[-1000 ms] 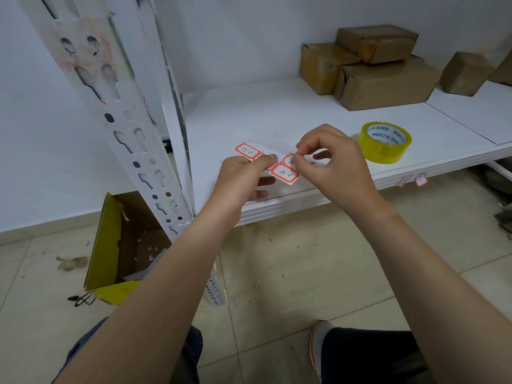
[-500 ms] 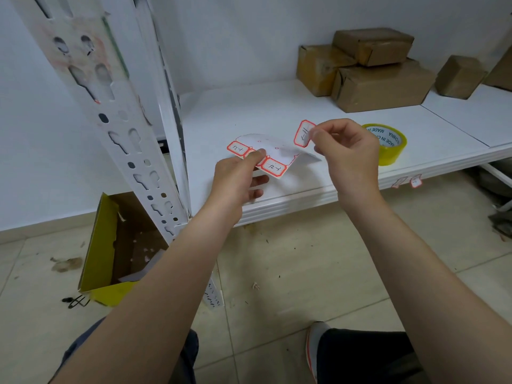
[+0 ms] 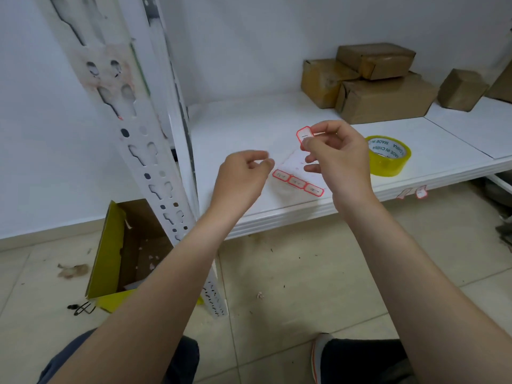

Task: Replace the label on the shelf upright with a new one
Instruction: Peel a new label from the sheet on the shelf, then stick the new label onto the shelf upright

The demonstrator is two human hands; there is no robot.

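Observation:
My right hand [image 3: 336, 159] pinches a small white label with a red border [image 3: 304, 135] between thumb and forefinger, above the shelf. The label sheet [image 3: 297, 178], with three red-bordered labels left on it, lies flat on the white shelf [image 3: 249, 126] between my hands. My left hand [image 3: 241, 176] hovers just left of the sheet, fingers loosely curled, holding nothing. The white perforated shelf upright [image 3: 133, 128] runs diagonally at the left and carries a stained patch of old residue [image 3: 102, 67] near its top.
A yellow tape roll [image 3: 388, 155] sits on the shelf right of my right hand. Brown cardboard boxes [image 3: 382, 81] are stacked at the back. A yellow open carton [image 3: 116, 253] stands on the floor behind the upright. Two small labels [image 3: 414, 192] stick on the shelf's front edge.
The right hand peeled one label off the sheet and lifted it. The left hand let go of the sheet, which now lies on the shelf.

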